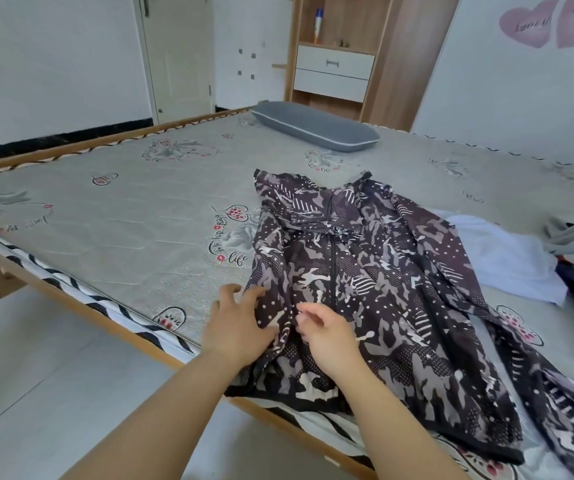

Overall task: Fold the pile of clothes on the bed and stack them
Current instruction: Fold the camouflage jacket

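- The jacket [365,289], dark with a pale camouflage print, lay front-up on the bed [122,216], its zip running away from the person and its hood at the far end; the hem reached the near edge of the mattress.
- The left hand [240,323] rested palm-down on the jacket's left edge, fingers spread and slightly curled, apparently pressing the cloth flat rather than pinching it.
- The right hand [327,334] hovered over or lightly touched the fabric just left of the zip, fingers loosely curled; whether it pinched a fold between thumb and fingers could not be told.
- One sleeve [521,348] trailed out to the right, toward the near edge of the bed; the other sleeve was not clearly seen.
- The remaining pile of clothes [528,258], pale blue and grey pieces, lay just right of the jacket, partly under it; a grey pillow [316,126] sat well apart at the head of the bed.
- Judged step: smoothing the front panel before the first fold. To do it well, wrinkles near the hem should be swept outward from the zip, the trailing sleeve brought across the body, and both side edges made parallel, since thin slippery cloth probably shifts easily.
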